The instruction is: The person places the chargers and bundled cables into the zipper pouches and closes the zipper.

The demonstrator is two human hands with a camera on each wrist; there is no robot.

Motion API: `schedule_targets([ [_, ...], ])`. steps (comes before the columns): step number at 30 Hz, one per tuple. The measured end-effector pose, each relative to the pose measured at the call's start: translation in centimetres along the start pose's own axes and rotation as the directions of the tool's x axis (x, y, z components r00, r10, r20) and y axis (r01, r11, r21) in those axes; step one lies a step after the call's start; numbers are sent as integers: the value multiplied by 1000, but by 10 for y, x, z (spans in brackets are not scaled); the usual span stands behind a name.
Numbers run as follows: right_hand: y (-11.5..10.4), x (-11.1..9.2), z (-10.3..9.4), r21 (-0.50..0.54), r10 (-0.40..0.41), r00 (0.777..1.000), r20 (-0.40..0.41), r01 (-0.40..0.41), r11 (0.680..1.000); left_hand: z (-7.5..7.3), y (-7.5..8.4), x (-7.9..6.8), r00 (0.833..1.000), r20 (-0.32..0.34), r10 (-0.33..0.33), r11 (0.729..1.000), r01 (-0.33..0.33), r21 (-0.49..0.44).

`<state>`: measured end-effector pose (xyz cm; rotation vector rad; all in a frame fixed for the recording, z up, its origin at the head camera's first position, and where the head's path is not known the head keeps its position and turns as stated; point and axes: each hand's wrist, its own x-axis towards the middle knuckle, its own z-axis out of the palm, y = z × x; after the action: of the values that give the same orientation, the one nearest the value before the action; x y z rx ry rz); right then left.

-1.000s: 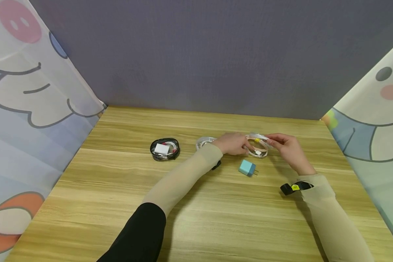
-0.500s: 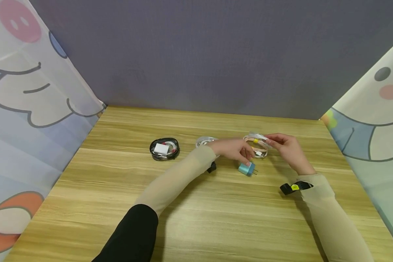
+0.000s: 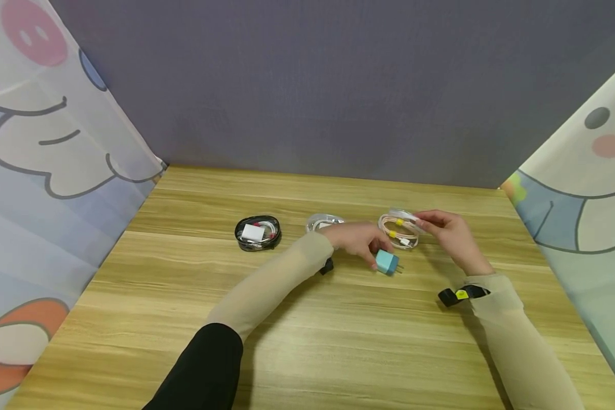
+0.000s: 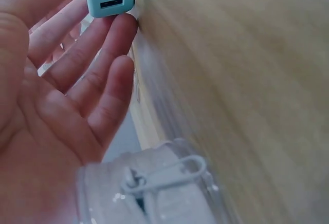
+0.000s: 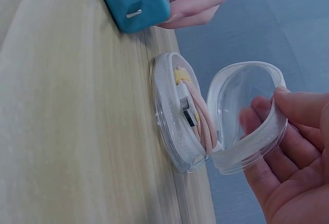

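The light-blue plug charger [image 3: 386,262] lies on the table, its prongs pointing right. My left hand [image 3: 356,236] has thumb and fingers at the charger's left end and pinches it. Two USB ports show on the charger's near face in the left wrist view. Behind it lies a clear zip case [image 5: 164,106] with its lid raised. Inside sits a coiled pink cable [image 5: 203,118] with yellow ties and a white USB plug. My right hand [image 3: 453,236] holds the edge of the clear lid [image 5: 226,85] between thumb and fingers.
A black-rimmed case [image 3: 258,245] with a white charger and cable lies to the left. A second clear case [image 3: 316,219], partly hidden by my left wrist, lies between them. A grey partition [image 3: 307,97] rises at the back of the wooden table [image 3: 338,347].
My left hand has left the pink cable in the case, come down and left, and taken hold of the charger. My right hand has stayed on the lid.
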<state>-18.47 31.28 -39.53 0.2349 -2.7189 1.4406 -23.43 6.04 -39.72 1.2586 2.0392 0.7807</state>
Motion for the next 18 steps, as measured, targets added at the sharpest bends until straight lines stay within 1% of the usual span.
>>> schedule_targets([
  [7, 2, 0, 1, 17, 2, 1000, 7, -2, 1000, 2, -1, -2, 999, -39, -32, 999, 31, -16],
  [12, 5, 0, 1, 25, -14, 1000, 11, 14, 1000, 2, -5, 0, 997, -67, -41, 998, 38, -41],
  [16, 6, 1, 1, 12, -19, 1000, 11, 19, 1000, 1, -7, 2, 991, -129, -36, 999, 34, -15],
  [18, 6, 2, 1, 4, -24, 1000, 8, 24, 1000, -1, -9, 3, 984, -175, -30, 999, 32, 9],
])
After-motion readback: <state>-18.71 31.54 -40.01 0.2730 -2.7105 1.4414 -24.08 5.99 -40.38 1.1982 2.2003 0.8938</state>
